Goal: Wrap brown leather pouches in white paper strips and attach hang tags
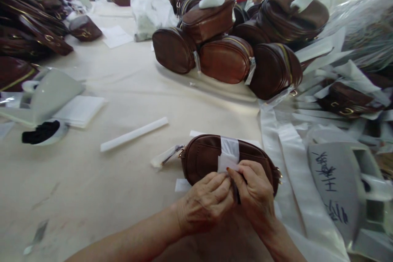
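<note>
A brown leather bag point(202, 155) lies in front of me on the pale table, with gold rings at its ends. Around its middle runs a band of thin white paper point(229, 147). My left hand point(210, 198) is closed at the bag's near side, fingertips together; what they pinch is hidden. My right hand point(253, 186) pinches the loose lower end of the paper band, thumb and forefinger meeting close to the left fingertips. At the bag's left end, a zip pull wrapped in white point(166, 157) sticks out over the table.
Finished-looking brown bags point(227, 59) are piled at the back. A white strip point(135, 134) lies left of my bag. Tape dispensers stand left point(52, 90) and right point(334, 184). White paper strips point(294, 172) hang along the right. Two people work across the table.
</note>
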The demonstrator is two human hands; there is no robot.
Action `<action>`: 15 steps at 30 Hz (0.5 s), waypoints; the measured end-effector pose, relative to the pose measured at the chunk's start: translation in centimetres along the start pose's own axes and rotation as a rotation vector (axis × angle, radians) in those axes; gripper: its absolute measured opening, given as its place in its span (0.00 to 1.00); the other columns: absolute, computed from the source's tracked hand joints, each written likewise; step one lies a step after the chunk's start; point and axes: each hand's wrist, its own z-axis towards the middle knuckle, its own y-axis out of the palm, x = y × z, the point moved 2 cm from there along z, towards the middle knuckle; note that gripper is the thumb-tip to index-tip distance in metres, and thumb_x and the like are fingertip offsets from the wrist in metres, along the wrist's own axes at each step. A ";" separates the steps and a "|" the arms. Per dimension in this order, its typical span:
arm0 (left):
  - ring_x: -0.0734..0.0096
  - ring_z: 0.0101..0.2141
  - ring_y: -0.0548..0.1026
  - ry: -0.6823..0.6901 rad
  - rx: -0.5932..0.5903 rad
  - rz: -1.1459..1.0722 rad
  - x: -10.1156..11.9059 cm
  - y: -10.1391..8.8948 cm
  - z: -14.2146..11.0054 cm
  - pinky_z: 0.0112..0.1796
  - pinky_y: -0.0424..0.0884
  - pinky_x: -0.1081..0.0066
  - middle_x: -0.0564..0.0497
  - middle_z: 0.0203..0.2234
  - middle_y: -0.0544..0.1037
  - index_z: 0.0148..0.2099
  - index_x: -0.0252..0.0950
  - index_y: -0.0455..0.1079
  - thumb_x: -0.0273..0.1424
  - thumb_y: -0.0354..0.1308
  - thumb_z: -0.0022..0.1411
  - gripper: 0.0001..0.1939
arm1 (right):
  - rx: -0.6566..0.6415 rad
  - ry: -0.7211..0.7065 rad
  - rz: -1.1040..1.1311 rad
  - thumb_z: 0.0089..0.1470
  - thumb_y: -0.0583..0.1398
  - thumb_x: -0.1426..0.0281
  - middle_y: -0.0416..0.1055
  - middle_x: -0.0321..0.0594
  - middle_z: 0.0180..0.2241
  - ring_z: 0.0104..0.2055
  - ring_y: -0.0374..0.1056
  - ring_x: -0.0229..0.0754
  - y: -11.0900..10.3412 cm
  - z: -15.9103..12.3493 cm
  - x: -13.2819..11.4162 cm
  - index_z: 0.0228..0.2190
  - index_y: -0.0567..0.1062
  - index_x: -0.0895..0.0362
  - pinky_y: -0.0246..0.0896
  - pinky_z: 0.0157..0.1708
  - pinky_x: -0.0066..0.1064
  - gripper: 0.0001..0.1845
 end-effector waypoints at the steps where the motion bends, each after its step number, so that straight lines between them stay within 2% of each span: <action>1: 0.62 0.46 0.72 -0.006 -0.004 -0.009 0.0 -0.1 0.2 0.47 0.71 0.64 0.39 0.40 0.75 0.43 0.25 0.69 0.21 0.42 0.65 0.15 | 0.016 0.008 -0.016 0.58 0.57 0.70 0.67 0.38 0.29 0.33 0.63 0.38 0.1 0.0 0.0 0.25 0.70 0.57 0.61 0.34 0.28 0.10; 4: 0.67 0.43 0.73 -0.074 -0.036 -0.070 0.0 -0.2 0.5 0.45 0.72 0.67 0.42 0.36 0.75 0.43 0.26 0.68 0.24 0.44 0.67 0.12 | 0.046 0.019 -0.060 0.59 0.55 0.69 0.66 0.38 0.30 0.33 0.63 0.38 0.3 -0.1 0.1 0.26 0.70 0.57 0.61 0.34 0.29 0.10; 6: 0.68 0.43 0.73 -0.107 -0.053 -0.087 0.0 -0.1 0.7 0.46 0.73 0.68 0.42 0.37 0.75 0.46 0.25 0.67 0.25 0.45 0.67 0.12 | 0.051 0.018 -0.076 0.59 0.55 0.69 0.66 0.39 0.30 0.34 0.62 0.39 0.3 -0.2 0.1 0.26 0.69 0.56 0.61 0.35 0.30 0.10; 9: 0.65 0.48 0.70 -0.101 -0.046 -0.043 0.1 0.0 0.6 0.50 0.71 0.64 0.38 0.42 0.74 0.52 0.22 0.63 0.23 0.43 0.66 0.15 | 0.046 0.023 -0.091 0.60 0.54 0.69 0.65 0.39 0.30 0.35 0.62 0.39 0.3 -0.3 0.2 0.26 0.68 0.56 0.60 0.35 0.31 0.11; 15: 0.59 0.52 0.67 -0.101 -0.060 0.052 0.4 0.3 0.2 0.52 0.69 0.64 0.36 0.47 0.72 0.51 0.20 0.65 0.22 0.44 0.65 0.16 | 0.045 0.032 -0.103 0.60 0.53 0.71 0.65 0.40 0.29 0.35 0.61 0.40 0.3 -0.5 0.3 0.25 0.67 0.56 0.60 0.35 0.32 0.11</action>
